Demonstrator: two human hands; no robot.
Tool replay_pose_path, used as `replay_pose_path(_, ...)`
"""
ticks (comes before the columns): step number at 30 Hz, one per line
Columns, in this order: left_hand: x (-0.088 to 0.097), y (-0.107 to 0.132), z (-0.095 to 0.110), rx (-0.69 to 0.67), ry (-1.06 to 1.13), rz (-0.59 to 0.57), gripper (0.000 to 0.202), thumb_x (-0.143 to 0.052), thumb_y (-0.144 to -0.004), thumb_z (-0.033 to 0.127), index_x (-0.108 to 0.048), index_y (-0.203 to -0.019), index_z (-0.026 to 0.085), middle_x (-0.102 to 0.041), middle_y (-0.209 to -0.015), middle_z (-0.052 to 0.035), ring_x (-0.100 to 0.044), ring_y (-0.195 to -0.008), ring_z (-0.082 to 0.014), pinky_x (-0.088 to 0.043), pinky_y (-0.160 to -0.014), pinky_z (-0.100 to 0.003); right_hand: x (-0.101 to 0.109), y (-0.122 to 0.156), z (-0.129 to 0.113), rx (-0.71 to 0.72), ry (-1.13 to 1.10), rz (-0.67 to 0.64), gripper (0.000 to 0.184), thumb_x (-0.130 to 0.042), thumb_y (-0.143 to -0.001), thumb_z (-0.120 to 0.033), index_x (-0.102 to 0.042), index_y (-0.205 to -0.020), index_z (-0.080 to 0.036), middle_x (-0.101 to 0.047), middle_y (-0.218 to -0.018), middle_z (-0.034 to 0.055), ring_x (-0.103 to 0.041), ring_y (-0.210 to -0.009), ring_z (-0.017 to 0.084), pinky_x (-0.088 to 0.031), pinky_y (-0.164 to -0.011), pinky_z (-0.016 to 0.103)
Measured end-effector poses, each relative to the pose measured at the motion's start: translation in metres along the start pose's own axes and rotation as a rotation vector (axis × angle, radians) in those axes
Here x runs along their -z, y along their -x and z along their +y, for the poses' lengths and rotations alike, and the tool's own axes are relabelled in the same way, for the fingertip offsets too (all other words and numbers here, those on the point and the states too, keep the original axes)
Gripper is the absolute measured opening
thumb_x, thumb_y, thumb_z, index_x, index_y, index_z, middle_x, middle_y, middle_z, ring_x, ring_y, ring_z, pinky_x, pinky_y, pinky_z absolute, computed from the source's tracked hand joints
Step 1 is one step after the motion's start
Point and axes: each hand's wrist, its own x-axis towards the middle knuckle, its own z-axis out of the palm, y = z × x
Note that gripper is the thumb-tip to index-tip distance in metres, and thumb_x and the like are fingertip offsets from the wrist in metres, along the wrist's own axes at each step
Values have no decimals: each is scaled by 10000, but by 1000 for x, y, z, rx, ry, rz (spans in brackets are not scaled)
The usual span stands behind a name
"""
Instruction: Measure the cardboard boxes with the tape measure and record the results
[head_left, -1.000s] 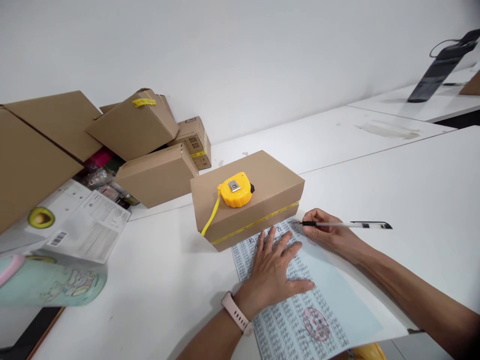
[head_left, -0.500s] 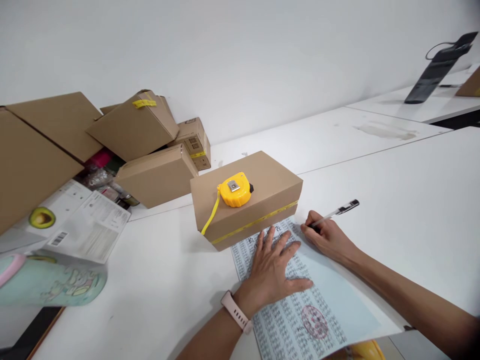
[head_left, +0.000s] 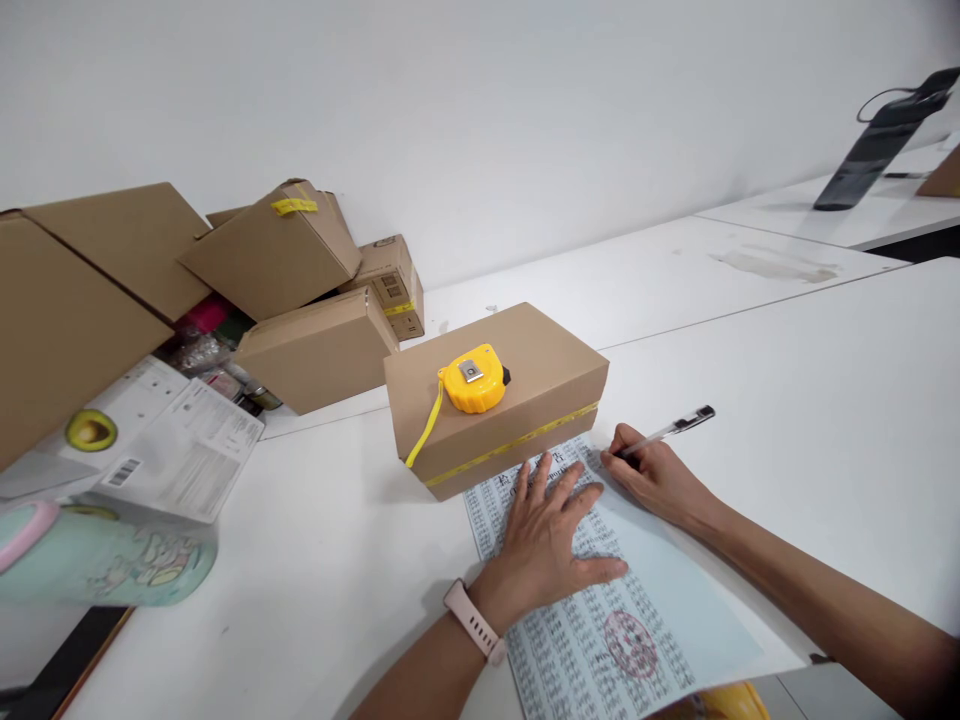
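Observation:
My left hand (head_left: 551, 530) lies flat with fingers spread on a printed sheet of paper (head_left: 645, 610) bearing a red stamp. My right hand (head_left: 651, 472) grips a pen (head_left: 667, 431) in a writing hold, its tip down at the sheet's upper right part. Just beyond both hands stands a closed cardboard box (head_left: 555, 365) with yellow tape along its side. A yellow tape measure (head_left: 472, 378) rests on top of the box, its strap hanging over the left front corner.
A heap of cardboard boxes (head_left: 300, 290) fills the back left, with printed leaflets (head_left: 180, 455) in front. A mint-green tumbler (head_left: 105, 560) lies at the near left. A dark stand (head_left: 877, 140) is on the far right table.
My right hand turned the pen from lying level above the sheet to a slanted writing hold with the tip on the paper. The left hand stayed put.

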Motion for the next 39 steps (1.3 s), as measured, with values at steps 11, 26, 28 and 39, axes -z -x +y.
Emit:
replay_pose_path(11, 1, -1, -1, -1, 5, 1, 842, -522, -804, 779, -400, -1476, 286, -251, -1627, -26, -36, -1517, -341, -53, -1229, -583, 0, 0, 0, 5, 7, 14, 177, -535, -834, -325, -420, -728, -243, -369, -547, -75, -312, -508, 110, -263, -476, 252)
replay_pose_path(26, 1, -1, 1, 3, 13, 3, 838, -553, -797, 766, -403, -1475, 297, -261, -1623, -28, -34, -1517, -341, -60, -1229, -593, 1, 1, -1, -9, 3, 7, 186, -533, -849, -341, -434, -732, -237, -393, -550, -63, -336, -519, 113, -285, -486, 257)
replay_pose_path(28, 1, -1, 1, 3, 12, 1, 841, -562, -794, 762, -400, -1477, 299, -264, -1621, -32, -36, -1517, -344, -65, -1226, -600, 1, 1, -2, -10, 2, 12, 189, -533, -851, -344, -430, -733, -237, -399, -545, -61, -338, -514, 112, -284, -480, 255)
replay_pose_path(39, 1, -1, 0, 4, 1, -5, 834, -540, -804, 767, -392, -1477, 298, -254, -1626, -24, -32, -1517, -342, -50, -1229, -586, 2, 0, -1, -9, 12, 13, 172, -533, -831, -325, -434, -720, -238, -391, -543, -66, -336, -517, 114, -284, -485, 256)
